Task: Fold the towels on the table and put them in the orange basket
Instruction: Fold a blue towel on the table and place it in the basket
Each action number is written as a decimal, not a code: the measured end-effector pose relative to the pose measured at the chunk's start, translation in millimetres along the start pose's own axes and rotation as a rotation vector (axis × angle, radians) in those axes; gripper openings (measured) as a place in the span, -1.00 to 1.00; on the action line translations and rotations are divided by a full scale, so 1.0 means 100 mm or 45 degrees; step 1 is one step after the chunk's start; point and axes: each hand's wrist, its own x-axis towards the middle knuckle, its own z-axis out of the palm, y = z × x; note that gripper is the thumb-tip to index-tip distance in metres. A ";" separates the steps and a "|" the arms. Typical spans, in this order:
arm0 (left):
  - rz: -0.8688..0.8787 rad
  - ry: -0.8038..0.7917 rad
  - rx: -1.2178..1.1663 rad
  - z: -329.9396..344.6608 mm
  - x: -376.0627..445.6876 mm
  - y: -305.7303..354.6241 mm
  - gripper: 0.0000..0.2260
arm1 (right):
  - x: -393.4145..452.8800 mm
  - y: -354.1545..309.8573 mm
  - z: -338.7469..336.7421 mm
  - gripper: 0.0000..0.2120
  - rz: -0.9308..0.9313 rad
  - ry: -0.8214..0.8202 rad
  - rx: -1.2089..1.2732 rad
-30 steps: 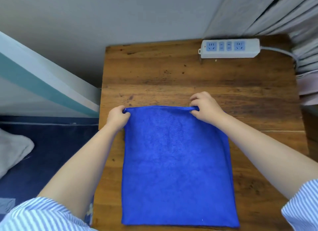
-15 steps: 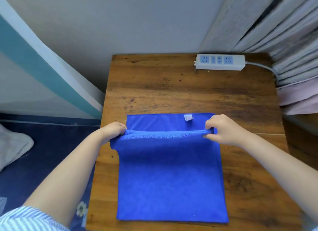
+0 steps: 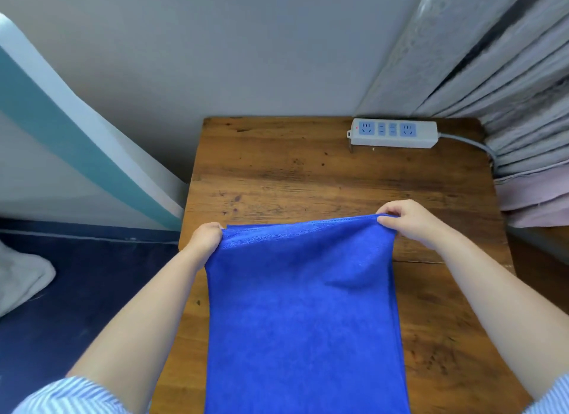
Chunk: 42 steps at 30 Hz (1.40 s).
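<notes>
Over at nine o'clock, a pale rumpled cloth lies on the dark blue floor, out of play. In towards centre, the left hand pinches the far left corner of the bright blue fleecy towel, fingers curled tight on the hem. The towel's far edge is lifted off the brown wooden table while the rest runs down to six o'clock. At two o'clock of the towel, the right hand grips the far right corner, thumb and fingers clamped. At one o'clock a white power strip sits by the grey curtains. Folding looks under way; next, both corners want drawing evenly to meet the near edge. No orange basket in view.
</notes>
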 end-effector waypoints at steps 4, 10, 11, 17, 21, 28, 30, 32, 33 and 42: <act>0.027 0.106 0.085 0.13 0.20 0.02 -0.87 | 0.24 0.15 0.15 -0.85 0.299 0.016 0.011; 0.097 0.126 0.168 0.22 0.39 -0.06 -0.93 | 0.34 0.25 0.25 -0.91 0.301 0.156 -0.235; 0.122 0.143 0.199 0.23 0.39 -0.06 -0.89 | 0.34 0.26 0.25 -0.90 0.256 0.201 -0.316; 0.270 0.200 0.608 0.22 0.41 -0.06 -0.79 | 0.36 0.29 0.29 -0.86 0.195 0.218 -0.532; 0.388 0.232 0.749 0.22 0.40 -0.04 -0.85 | 0.38 0.27 0.29 -0.88 0.190 0.177 -0.574; 0.330 0.097 0.940 0.18 0.42 0.08 -0.94 | 0.37 0.19 0.21 -0.86 0.087 -0.023 -0.697; 0.289 0.032 0.872 0.17 0.44 0.11 -0.87 | 0.37 0.16 0.19 -0.86 0.066 -0.091 -0.706; 0.229 -0.040 0.710 0.16 0.47 0.10 -0.72 | 0.38 0.14 0.17 -0.85 0.064 -0.116 -0.712; 0.184 -0.070 0.606 0.15 0.48 0.09 -0.68 | 0.38 0.14 0.17 -0.84 0.065 -0.116 -0.712; 0.162 -0.064 0.139 0.00 0.47 -0.02 -0.84 | 0.38 0.15 0.11 -0.89 0.008 -0.136 -0.663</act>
